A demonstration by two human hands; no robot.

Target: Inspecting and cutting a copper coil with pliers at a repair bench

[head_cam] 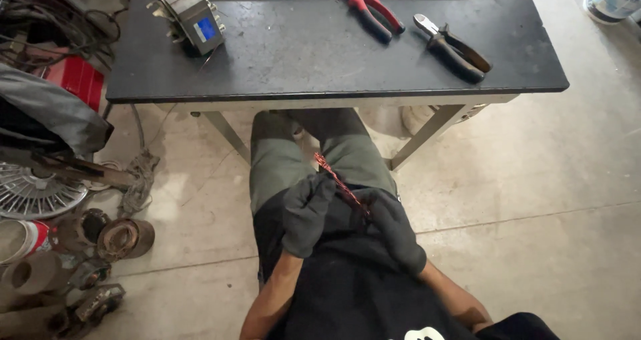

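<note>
Both my hands wear dark grey gloves and rest over my lap. A thin twisted red wire strand (337,178) runs diagonally between them. My left hand (306,213) is curled around its upper part, near my knee. My right hand (394,228) grips its lower end. The wire's tip sticks out above my left hand.
A low black-topped table (300,53) stands in front of my legs, carrying red-handled pliers (372,10), black-handled cutters (453,48) and a grey meter with a blue screen (190,13). Scrap metal parts, a wheel cover (33,193) and rope (139,180) lie at left. A paint bucket (613,0) stands far right.
</note>
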